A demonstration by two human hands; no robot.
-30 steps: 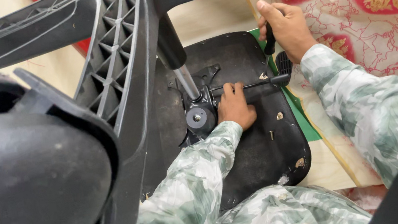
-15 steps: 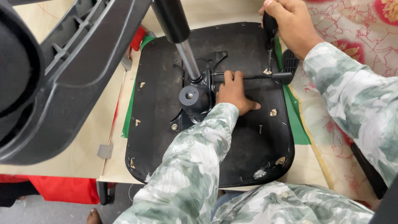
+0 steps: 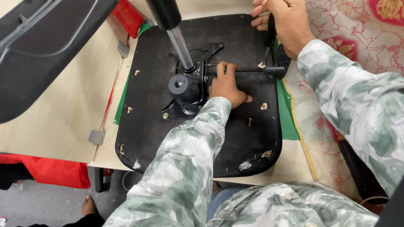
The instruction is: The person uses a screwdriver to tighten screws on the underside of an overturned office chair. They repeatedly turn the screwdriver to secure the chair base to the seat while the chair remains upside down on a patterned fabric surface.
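Single head-worn view, looking steeply down, close over the upturned chair seat (image 3: 244, 123) (no second view)

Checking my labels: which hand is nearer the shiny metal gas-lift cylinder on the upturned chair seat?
Left. The left hand rests beside the cylinder base; the right hand grips the seat's far edge.

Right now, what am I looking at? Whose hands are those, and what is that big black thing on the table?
The picture comes from a camera worn on a person's head, looking down, so these are that person's own hands. On the pale wooden table lies an upside-down black office chair seat. A black metal mechanism plate sits at its middle, with a shiny metal post rising from it. The left hand rests on the seat beside a thin black lever rod. The right hand grips a black handle at the seat's edge. A red and gold flowered cloth lies alongside.
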